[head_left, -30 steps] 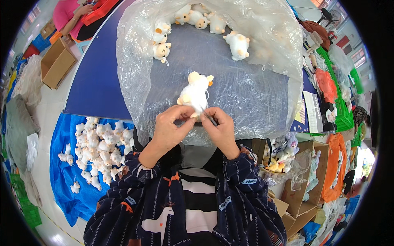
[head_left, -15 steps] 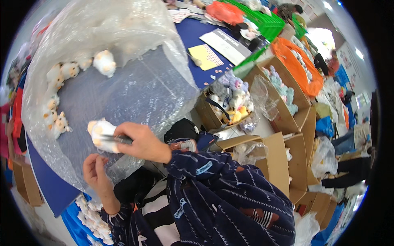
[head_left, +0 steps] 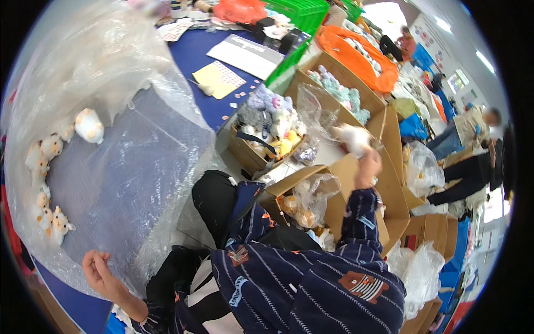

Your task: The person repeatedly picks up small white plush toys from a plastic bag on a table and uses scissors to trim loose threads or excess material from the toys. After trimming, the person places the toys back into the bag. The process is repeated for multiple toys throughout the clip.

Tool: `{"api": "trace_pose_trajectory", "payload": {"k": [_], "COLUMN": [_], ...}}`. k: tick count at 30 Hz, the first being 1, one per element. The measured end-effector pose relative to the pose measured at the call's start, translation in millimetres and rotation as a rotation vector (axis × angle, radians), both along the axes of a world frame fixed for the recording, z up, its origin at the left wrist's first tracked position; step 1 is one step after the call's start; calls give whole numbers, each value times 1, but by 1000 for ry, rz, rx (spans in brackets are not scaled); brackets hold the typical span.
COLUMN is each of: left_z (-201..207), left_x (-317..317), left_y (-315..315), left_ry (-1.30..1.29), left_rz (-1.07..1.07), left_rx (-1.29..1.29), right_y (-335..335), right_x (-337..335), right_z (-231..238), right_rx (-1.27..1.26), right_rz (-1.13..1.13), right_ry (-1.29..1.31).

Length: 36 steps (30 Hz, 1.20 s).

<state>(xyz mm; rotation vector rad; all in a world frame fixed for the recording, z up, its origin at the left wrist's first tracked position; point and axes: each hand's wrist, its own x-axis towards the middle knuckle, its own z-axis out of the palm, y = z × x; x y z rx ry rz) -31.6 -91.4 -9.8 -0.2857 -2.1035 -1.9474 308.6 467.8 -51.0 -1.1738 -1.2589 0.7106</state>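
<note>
My right hand (head_left: 368, 166) is raised at arm's length on the right, over the cardboard boxes. At its fingertips is a white plush toy (head_left: 351, 138), smeared by motion. The dark narrow tool seen earlier in this hand cannot be made out now. My left hand (head_left: 102, 274) rests over the near left edge of the plastic-covered table, its fingers loosely bent with nothing visible in them. Several white plush toys with orange-tan patches line the left side of the clear plastic sheet (head_left: 128, 161); one larger plush (head_left: 89, 126) lies at its far end.
A small box of mixed plush toys (head_left: 250, 158) stands beside the table. Open cardboard boxes (head_left: 345, 172) fill the right side. On the blue table lie a yellow sticker sheet (head_left: 222, 80) and a white-grey board (head_left: 245, 55), near a green crate (head_left: 303, 16). People are farther back.
My right hand has swung from the table out to the right with the white plush toy. My left hand has shifted slightly down and left in view. The whole view has turned rightward.
</note>
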Motion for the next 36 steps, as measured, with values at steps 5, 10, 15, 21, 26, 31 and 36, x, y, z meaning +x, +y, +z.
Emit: {"api": "trace_pose_trajectory", "payload": {"k": [5,10,15,21,26,31,36], "left_z": [0,47,53,43,5,9,20], "left_x": [6,2,-48,-103,-138,-131,-143], "left_y": [-9,14,-4,-28,-29,-33,-30], "left_ry": [38,110,234,49,111,319,288], "left_rz": [56,-8,128,455,490,481,531], "left_rx": [-67,-363,-844,-1147,-1085,-1117,-1464], "right_y": [43,-13,-148,-292,-349,-353,-347], "right_x": [70,-87,-241,-308,-331,-341,-333], "right_z": [-46,-13,74,95,95,76,78], "right_rx": [-49,-151,-68,5,-165,-195,-283], "right_rz": [-280,205,747,1549,1925,1926,1936], "right_ry": [69,293,259,2,-152,-131,-169]}}
